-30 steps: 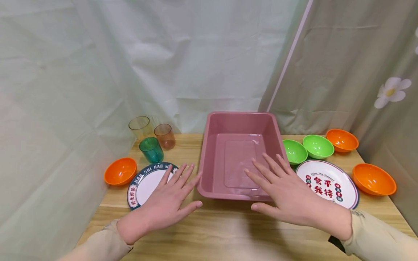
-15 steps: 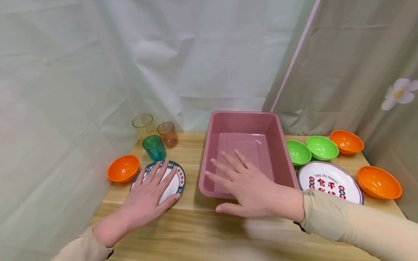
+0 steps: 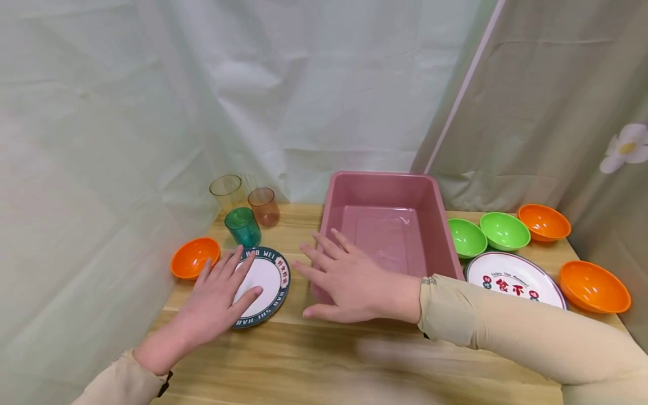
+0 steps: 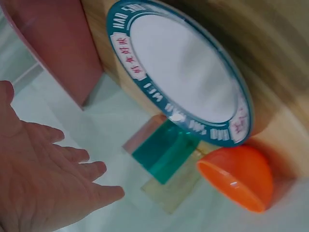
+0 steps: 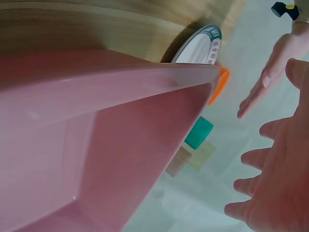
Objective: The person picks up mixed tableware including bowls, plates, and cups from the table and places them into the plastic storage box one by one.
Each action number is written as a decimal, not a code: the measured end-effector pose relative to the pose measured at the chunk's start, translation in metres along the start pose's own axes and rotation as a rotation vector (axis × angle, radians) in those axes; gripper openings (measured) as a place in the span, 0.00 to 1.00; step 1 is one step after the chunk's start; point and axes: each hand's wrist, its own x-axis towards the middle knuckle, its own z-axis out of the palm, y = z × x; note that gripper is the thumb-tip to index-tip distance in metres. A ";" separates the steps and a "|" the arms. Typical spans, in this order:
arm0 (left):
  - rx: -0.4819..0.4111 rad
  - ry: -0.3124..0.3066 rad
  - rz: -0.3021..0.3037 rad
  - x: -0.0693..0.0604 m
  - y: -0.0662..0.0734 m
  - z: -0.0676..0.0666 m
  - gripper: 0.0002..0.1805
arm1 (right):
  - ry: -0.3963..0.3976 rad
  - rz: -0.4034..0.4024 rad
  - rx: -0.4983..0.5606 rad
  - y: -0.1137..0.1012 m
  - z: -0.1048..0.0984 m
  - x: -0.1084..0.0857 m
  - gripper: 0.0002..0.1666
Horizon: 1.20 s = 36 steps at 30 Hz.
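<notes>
My left hand [image 3: 217, 301], fingers spread, hovers over the left part of a white plate with a dark green lettered rim [image 3: 258, 284]. In the left wrist view a gap shows between that hand and the plate. My right hand [image 3: 344, 278] is held palm down with fingers apart, over the near left corner of a pink plastic basin [image 3: 387, 230]. Nothing is in either hand. Behind the plate stand a green cup [image 3: 243, 226], a brownish-pink cup [image 3: 264, 208] and a yellowish cup [image 3: 226, 192]. An orange bowl [image 3: 194, 257] sits left of the plate.
Right of the basin are two green bowls [image 3: 504, 230], two orange bowls [image 3: 594, 286] and a white plate with red characters [image 3: 513, 275], partly hidden by my right sleeve. Pale curtains [image 3: 314, 95] close off the back and sides of the wooden table [image 3: 283, 360].
Both hands have moved left. The left went from the plate's right side to its left; the right crossed from the basin's right side to its near left corner. The view shifted slightly.
</notes>
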 end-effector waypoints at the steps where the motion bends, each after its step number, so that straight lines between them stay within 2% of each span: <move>1: -0.029 -0.001 -0.007 0.000 -0.003 0.000 0.42 | -0.010 0.000 -0.001 -0.001 0.000 0.003 0.53; 4: -0.162 -0.018 -0.051 -0.002 -0.016 -0.002 0.43 | -0.045 0.000 -0.012 -0.004 0.002 0.010 0.53; 9: -0.420 -0.086 -0.240 -0.016 -0.042 -0.010 0.42 | -0.081 -0.009 -0.038 -0.008 0.005 0.018 0.53; 11: -0.488 -0.123 -0.318 -0.022 -0.052 -0.012 0.41 | -0.082 -0.012 -0.043 -0.009 0.005 0.020 0.53; 15: -0.658 -0.200 -0.442 -0.030 -0.071 -0.012 0.39 | -0.090 -0.012 -0.056 -0.010 0.006 0.026 0.52; 19: -0.841 -0.247 -0.561 -0.038 -0.085 -0.008 0.39 | -0.108 -0.007 -0.064 -0.010 0.008 0.032 0.52; 26: -1.096 -0.246 -0.681 -0.046 -0.095 0.006 0.40 | -0.154 0.014 -0.047 -0.010 0.009 0.042 0.51; 30: -1.227 -0.247 -0.751 -0.044 -0.094 0.016 0.39 | -0.189 0.028 -0.048 -0.013 0.009 0.046 0.51; 36: -1.439 -0.220 -0.851 -0.040 -0.093 0.022 0.38 | -0.202 0.028 -0.046 -0.016 0.010 0.047 0.51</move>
